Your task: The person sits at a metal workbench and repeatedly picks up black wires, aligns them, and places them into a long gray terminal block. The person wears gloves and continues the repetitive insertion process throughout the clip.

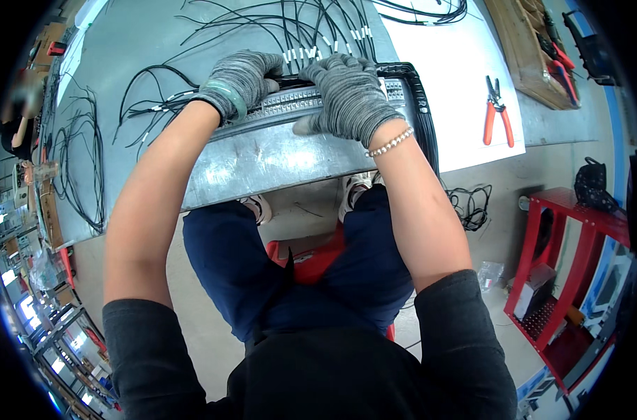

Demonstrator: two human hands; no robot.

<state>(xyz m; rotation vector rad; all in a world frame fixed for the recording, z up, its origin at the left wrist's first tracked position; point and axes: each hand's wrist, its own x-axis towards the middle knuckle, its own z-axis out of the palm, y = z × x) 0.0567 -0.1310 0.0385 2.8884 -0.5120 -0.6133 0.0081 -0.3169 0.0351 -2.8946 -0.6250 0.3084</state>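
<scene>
Both of my hands wear grey knit gloves and work at a long terminal block strip (290, 105) along the table's near edge. My left hand (238, 84) is curled at the strip's left part, fingers and thumb closing on the black wire bundle (290, 82) along its far side. Over the right part lies my right hand (348, 94), palm down, fingers stretched across the bundle and thumb apart toward me. Thin black wires with white marker sleeves (301, 54) fan out beyond the hands. A thick black wire loom (420, 94) bends around the strip's right end. My fingertips are partly hidden.
Red-handled wire strippers (497, 115) lie on a white sheet (465, 150) at right, near a wooden tool box (532, 56). Loose black wires (80, 168) hang at the table's left. A red shelf cart (549, 280) stands right; a red stool (308, 255) is beneath me.
</scene>
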